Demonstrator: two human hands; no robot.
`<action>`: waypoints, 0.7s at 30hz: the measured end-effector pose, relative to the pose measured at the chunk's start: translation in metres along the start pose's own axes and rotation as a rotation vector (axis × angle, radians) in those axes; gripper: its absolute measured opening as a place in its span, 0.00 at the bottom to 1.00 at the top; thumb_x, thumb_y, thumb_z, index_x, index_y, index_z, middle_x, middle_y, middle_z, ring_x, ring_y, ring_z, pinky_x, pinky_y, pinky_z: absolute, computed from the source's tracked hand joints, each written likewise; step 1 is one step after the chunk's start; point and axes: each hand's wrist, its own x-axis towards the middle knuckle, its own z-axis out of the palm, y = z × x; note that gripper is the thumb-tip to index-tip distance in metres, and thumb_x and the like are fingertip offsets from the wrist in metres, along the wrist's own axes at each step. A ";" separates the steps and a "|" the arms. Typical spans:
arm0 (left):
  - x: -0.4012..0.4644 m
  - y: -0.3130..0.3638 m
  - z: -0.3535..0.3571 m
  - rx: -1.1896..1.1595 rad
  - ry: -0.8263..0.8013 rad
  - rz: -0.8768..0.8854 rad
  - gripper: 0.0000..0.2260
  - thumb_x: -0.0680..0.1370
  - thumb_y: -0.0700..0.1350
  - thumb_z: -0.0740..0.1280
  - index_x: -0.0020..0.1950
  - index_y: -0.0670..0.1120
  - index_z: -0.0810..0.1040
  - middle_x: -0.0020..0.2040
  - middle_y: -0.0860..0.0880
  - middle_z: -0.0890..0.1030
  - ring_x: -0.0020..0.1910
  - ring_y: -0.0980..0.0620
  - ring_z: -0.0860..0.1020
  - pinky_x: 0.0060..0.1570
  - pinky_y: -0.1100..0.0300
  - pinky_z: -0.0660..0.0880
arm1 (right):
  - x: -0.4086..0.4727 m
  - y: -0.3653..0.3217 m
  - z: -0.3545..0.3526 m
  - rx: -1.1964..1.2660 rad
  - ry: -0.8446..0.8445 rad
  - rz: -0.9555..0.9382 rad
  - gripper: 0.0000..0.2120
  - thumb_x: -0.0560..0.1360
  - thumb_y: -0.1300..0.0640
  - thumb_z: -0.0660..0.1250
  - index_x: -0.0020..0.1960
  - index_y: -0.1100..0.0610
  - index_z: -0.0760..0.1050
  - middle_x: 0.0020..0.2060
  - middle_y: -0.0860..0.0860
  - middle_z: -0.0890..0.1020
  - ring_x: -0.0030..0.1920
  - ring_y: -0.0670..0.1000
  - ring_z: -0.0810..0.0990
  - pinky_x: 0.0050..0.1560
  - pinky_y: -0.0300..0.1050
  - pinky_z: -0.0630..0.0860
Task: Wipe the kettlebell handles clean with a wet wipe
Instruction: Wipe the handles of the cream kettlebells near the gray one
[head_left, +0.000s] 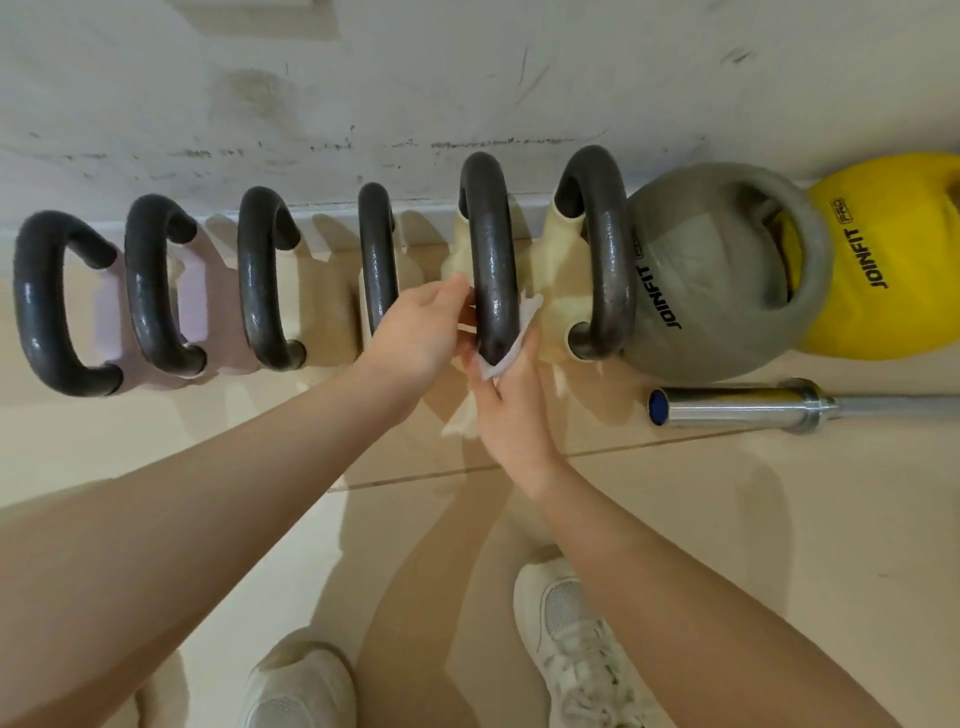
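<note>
A row of kettlebells with dark handles stands along the wall. My right hand (511, 410) presses a white wet wipe (506, 353) around the near end of the fifth dark handle (491, 244), which belongs to a pale yellow kettlebell. My left hand (418, 332) rests at that handle's left side, fingers touching the bell by the handle; what it grips is hidden. Other dark handles (260, 275) lie to the left and one handle (605, 249) to the right.
A grey kettlebell (727, 291) and a yellow kettlebell (883, 260) stand at the right. A steel barbell end (737, 408) lies on the tiled floor in front of them. My white shoes (576, 634) are below. The scuffed wall (467, 78) runs behind the row.
</note>
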 end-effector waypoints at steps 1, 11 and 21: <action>0.001 0.002 -0.001 -0.007 0.014 0.006 0.17 0.82 0.50 0.52 0.42 0.50 0.78 0.39 0.54 0.82 0.35 0.59 0.80 0.38 0.67 0.76 | 0.003 -0.007 -0.004 0.028 -0.025 -0.025 0.29 0.78 0.54 0.59 0.74 0.52 0.49 0.68 0.50 0.70 0.65 0.45 0.71 0.63 0.40 0.70; 0.007 0.009 0.011 -0.096 0.112 0.027 0.15 0.82 0.49 0.51 0.42 0.53 0.75 0.43 0.54 0.81 0.44 0.56 0.79 0.49 0.61 0.74 | 0.068 -0.052 -0.029 0.308 -0.299 0.207 0.38 0.69 0.27 0.45 0.70 0.48 0.62 0.66 0.58 0.72 0.66 0.55 0.71 0.69 0.59 0.65; 0.024 0.027 0.015 -0.206 0.117 0.002 0.13 0.82 0.47 0.54 0.46 0.50 0.76 0.39 0.53 0.80 0.35 0.60 0.80 0.32 0.69 0.76 | 0.108 -0.080 -0.023 0.352 -0.257 0.259 0.22 0.82 0.52 0.50 0.74 0.42 0.53 0.72 0.52 0.64 0.68 0.55 0.69 0.67 0.57 0.68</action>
